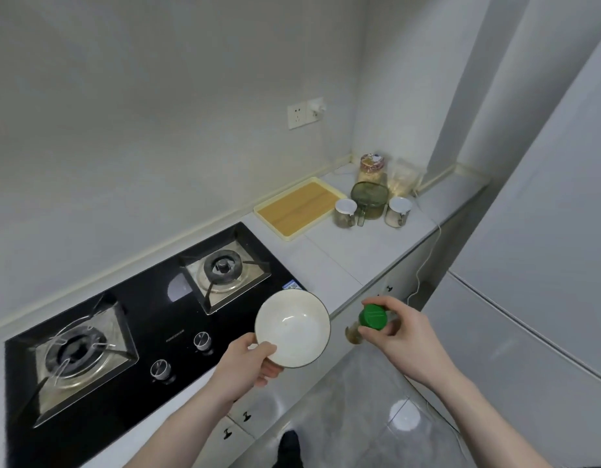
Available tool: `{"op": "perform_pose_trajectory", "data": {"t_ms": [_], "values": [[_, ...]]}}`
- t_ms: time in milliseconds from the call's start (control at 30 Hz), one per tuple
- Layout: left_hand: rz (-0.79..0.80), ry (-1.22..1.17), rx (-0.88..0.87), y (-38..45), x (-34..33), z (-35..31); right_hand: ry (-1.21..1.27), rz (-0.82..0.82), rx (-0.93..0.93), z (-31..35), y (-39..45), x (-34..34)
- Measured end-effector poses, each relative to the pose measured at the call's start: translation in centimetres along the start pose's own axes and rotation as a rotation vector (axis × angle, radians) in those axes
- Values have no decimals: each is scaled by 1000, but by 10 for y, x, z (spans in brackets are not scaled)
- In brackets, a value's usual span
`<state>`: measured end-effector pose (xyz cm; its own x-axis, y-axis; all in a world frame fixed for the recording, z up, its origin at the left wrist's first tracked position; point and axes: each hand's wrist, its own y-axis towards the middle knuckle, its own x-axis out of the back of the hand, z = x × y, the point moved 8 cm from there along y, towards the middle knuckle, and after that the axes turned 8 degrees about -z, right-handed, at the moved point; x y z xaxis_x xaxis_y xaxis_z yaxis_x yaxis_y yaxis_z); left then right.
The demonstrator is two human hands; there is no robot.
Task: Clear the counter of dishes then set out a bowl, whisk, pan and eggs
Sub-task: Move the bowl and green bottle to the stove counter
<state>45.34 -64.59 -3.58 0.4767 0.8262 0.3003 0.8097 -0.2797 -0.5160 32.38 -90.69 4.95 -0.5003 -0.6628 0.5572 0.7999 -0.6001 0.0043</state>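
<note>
Running along a plain white wall, the pale worktop [346, 251] carries a black two-burner gas hob [150, 319]; its front lettering and corner sticker are too small to read. Wooden-topped tray [297, 206] and several jars [371, 194] sit toward the far corner, below a wall socket [304, 113]. Left hand [245, 366] grips a white bowl [292, 329] by its rim, above the hob's edge. Right hand [398, 332] holds a green-capped jar [371, 319] beyond the worktop front.

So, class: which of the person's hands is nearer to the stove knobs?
Left. The left hand, gripping the white bowl, is just right of the stove knobs; the right hand, holding the green-capped jar, is farther right, past the counter edge.
</note>
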Motion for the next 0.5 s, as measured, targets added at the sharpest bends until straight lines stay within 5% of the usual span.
{"op": "perform_pose_trajectory", "data": {"t_ms": [500], "values": [[117, 61, 65, 189, -85, -91, -43, -93, -94, -56, 176, 34]]}}
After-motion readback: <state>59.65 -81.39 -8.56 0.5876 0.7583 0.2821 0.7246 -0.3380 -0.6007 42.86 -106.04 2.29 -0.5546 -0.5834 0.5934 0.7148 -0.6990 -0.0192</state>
